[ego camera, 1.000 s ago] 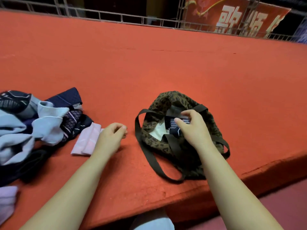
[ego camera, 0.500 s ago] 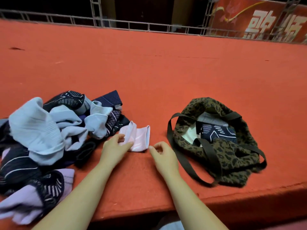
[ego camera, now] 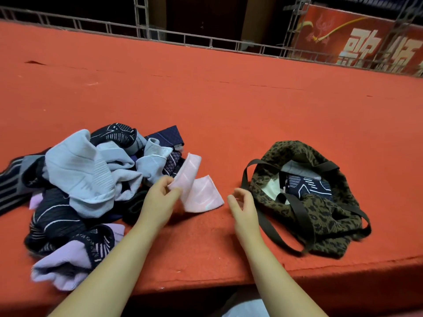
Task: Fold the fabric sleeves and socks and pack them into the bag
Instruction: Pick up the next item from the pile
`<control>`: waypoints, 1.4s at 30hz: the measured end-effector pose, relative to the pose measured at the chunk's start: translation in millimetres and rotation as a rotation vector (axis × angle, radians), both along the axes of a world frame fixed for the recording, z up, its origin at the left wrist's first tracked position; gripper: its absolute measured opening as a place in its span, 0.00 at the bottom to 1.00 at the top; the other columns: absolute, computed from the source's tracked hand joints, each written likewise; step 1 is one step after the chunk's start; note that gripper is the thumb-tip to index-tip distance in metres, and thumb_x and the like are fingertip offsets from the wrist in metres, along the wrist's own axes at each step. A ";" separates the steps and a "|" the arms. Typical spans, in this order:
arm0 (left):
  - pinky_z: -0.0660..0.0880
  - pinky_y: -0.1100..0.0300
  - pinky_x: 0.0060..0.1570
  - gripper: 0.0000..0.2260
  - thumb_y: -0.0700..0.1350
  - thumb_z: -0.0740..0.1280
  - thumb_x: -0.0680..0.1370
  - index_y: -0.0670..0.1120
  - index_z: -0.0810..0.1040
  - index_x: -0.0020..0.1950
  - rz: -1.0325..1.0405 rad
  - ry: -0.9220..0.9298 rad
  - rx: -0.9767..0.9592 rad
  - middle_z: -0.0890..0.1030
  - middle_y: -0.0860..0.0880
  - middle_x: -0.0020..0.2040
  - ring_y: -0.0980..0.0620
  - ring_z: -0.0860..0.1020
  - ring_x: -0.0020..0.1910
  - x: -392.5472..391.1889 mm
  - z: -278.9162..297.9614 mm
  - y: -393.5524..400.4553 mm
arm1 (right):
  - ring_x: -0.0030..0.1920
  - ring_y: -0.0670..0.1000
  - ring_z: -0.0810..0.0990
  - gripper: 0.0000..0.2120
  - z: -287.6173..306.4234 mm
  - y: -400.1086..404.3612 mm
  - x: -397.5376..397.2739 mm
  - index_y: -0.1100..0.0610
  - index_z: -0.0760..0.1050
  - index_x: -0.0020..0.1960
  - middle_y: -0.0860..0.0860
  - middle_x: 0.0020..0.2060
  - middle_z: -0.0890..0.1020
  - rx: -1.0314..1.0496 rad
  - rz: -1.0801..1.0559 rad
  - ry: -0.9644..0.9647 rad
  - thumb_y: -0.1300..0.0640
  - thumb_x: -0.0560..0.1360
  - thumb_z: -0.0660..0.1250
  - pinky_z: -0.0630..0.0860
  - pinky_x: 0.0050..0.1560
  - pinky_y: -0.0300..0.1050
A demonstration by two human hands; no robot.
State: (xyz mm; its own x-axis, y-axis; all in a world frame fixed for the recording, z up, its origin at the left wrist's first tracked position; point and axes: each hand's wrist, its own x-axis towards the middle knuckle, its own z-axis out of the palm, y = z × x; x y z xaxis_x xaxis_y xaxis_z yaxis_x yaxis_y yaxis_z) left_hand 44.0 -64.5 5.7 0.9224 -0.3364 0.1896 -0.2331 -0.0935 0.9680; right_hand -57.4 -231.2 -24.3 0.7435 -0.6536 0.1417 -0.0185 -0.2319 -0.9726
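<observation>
Sleeve pile [ego camera: 75,184]: heaped left on red carpeted platform [ego camera: 229,106].
Banner [ego camera: 357,40]: red, large pale characters, behind metal railing [ego camera: 160,35].
Bag [ego camera: 320,216]: leopard-print, right, patterned fabric inside.
Pink sleeve [ego camera: 196,191]: pinched by left hand [ego camera: 158,202].
Right hand [ego camera: 242,207]: loosely curled, holds nothing.

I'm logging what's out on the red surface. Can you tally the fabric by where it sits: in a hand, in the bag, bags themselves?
Pink sleeve pinched in the left hand: 1
Dark patterned pieces visible in the bag: 1
Leopard-print bags: 1
Loose pile: tangled, cannot count
Total counted: 3
</observation>
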 end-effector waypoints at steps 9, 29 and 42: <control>0.60 0.69 0.22 0.02 0.41 0.59 0.67 0.46 0.66 0.37 -0.240 -0.004 -0.175 0.64 0.52 0.28 0.61 0.61 0.23 -6.7 89.8 -2.0 | 0.59 0.43 0.72 0.23 114.7 23.3 30.7 0.56 0.69 0.67 0.46 0.58 0.73 -0.093 0.165 -0.117 0.48 0.76 0.65 0.67 0.59 0.36; 0.62 0.60 0.30 0.02 0.43 0.62 0.72 0.48 0.69 0.41 -0.337 0.314 -0.064 0.68 0.50 0.34 0.55 0.65 0.33 -29.4 25.8 20.3 | 0.32 0.46 0.68 0.09 51.5 25.0 -23.3 0.55 0.71 0.38 0.48 0.30 0.73 0.120 0.111 0.155 0.60 0.74 0.68 0.64 0.31 0.41; 0.78 0.53 0.32 0.06 0.40 0.60 0.79 0.48 0.68 0.55 -0.294 0.598 0.206 0.75 0.46 0.45 0.50 0.77 0.37 -57.7 -19.5 48.7 | 0.32 0.43 0.66 0.09 4.3 41.1 -34.2 0.53 0.66 0.40 0.45 0.32 0.70 -0.212 0.133 0.265 0.60 0.75 0.65 0.63 0.33 0.38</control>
